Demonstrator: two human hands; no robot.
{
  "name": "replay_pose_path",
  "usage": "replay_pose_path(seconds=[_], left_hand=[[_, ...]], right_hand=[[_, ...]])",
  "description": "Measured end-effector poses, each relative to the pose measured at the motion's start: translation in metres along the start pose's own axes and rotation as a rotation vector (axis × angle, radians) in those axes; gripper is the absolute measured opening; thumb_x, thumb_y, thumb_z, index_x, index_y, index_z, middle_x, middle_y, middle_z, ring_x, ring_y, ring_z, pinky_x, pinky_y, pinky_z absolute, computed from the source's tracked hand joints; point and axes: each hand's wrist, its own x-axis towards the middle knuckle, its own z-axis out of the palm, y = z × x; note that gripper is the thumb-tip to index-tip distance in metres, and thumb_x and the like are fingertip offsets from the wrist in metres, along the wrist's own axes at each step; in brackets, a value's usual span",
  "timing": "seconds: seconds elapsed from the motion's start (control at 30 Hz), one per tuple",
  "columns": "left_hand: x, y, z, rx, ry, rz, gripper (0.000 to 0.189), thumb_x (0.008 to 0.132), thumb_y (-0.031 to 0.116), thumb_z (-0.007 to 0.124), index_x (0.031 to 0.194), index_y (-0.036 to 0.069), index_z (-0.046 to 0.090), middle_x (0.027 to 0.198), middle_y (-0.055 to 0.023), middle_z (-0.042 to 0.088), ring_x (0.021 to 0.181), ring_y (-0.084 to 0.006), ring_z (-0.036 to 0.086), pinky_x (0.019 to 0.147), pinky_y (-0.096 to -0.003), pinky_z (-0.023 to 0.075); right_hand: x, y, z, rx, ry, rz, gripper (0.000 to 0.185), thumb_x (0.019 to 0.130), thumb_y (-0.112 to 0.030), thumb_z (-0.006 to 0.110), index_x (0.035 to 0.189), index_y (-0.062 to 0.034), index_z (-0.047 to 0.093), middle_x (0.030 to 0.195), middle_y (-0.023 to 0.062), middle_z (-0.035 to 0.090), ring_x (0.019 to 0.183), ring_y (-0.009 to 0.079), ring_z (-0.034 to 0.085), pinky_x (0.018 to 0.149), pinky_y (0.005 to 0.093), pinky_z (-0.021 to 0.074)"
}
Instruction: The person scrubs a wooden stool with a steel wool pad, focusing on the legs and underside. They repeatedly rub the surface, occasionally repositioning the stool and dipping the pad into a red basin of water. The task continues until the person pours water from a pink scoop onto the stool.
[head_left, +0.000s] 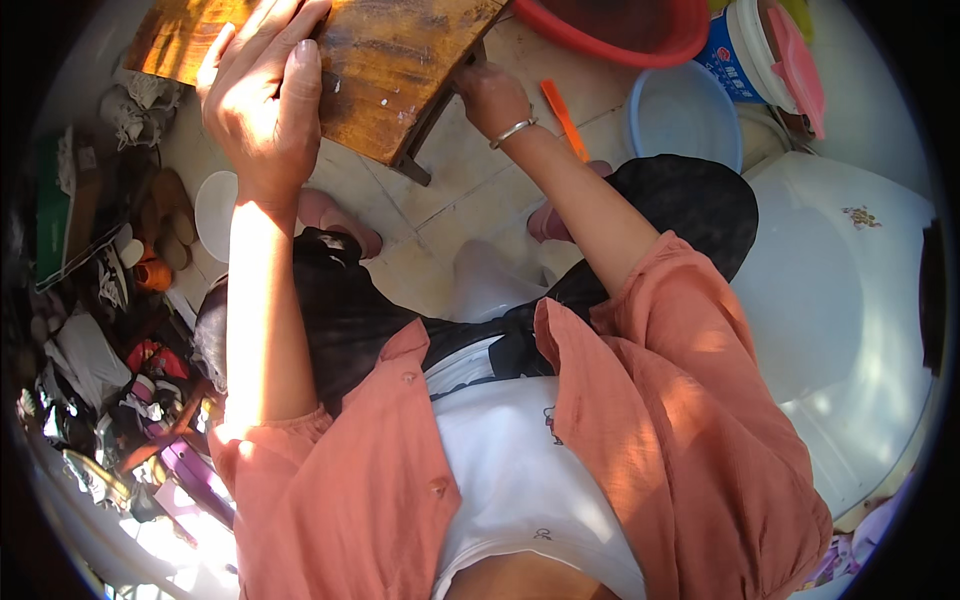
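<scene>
A small wooden table (375, 82) with a worn, glossy brown top tilts across the upper left of the view, its far part cut off by the frame. My left hand (259, 112) lies on the tabletop, back up, with the thumb and little finger spread and some fingertips out of view. No object shows in it. At the table's right side, my right hand (495, 97), with a bangle at the wrist, grips the edge near a leg. Its fingertips are partly hidden by the wood. Small pale flecks mark the top.
Right of the table are an orange plastic strip (564, 120), a red basin (622, 45), a blue-rimmed tub (686, 112) and a paint-type bucket (739, 52). A white appliance or lid-like panel (825, 247) flanks my right leg. Shoes (139, 112) and clutter crowd the left.
</scene>
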Motion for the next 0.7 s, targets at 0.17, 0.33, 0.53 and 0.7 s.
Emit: replay_pose_path(seconds=[0.17, 0.33, 0.53, 0.7], left_hand=[[-0.004, 0.001, -0.001, 0.006, -0.008, -0.03, 0.041, 0.097, 0.024, 0.042, 0.12, 0.005, 0.07, 0.129, -0.0098, 0.066, 0.123, -0.0256, 0.059, 0.111, -0.0436, 0.0322], [-0.004, 0.0, 0.0, 0.0, -0.003, -0.029, 0.039, 0.098, 0.022, 0.042, 0.119, 0.006, 0.071, 0.129, -0.009, 0.066, 0.123, -0.0251, 0.058, 0.111, -0.0435, 0.032], [-0.005, -0.003, 0.001, 0.016, 0.003, -0.037, 0.039, 0.097, 0.022, 0.042, 0.119, 0.006, 0.07, 0.129, -0.0079, 0.066, 0.122, -0.0246, 0.058, 0.111, -0.0428, 0.0318], [-0.003, -0.003, 0.001, 0.018, 0.018, -0.027, 0.038, 0.097, 0.022, 0.043, 0.118, 0.006, 0.071, 0.127, -0.0084, 0.067, 0.121, -0.0253, 0.06, 0.111, -0.0436, 0.0325]], right_hand=[[0.002, 0.008, -0.015, -0.055, -0.103, 0.074, 0.031, 0.075, 0.001, 0.062, 0.098, -0.0148, 0.074, 0.085, 0.0089, 0.071, 0.084, 0.0291, 0.065, 0.073, 0.0417, 0.0542], [0.01, 0.002, -0.024, -0.041, -0.102, 0.076, 0.033, 0.072, 0.002, 0.062, 0.097, -0.0152, 0.074, 0.089, 0.0056, 0.071, 0.088, 0.0269, 0.065, 0.074, 0.0414, 0.0544], [0.007, 0.022, -0.018, -0.153, -0.156, -0.087, 0.034, 0.071, 0.002, 0.062, 0.098, -0.0148, 0.074, 0.092, 0.0032, 0.071, 0.09, 0.0245, 0.064, 0.077, 0.0392, 0.054], [0.005, 0.014, -0.017, -0.093, -0.123, -0.054, 0.035, 0.071, 0.002, 0.062, 0.1, -0.0141, 0.074, 0.091, 0.0034, 0.071, 0.09, 0.0253, 0.064, 0.08, 0.0375, 0.0531]])
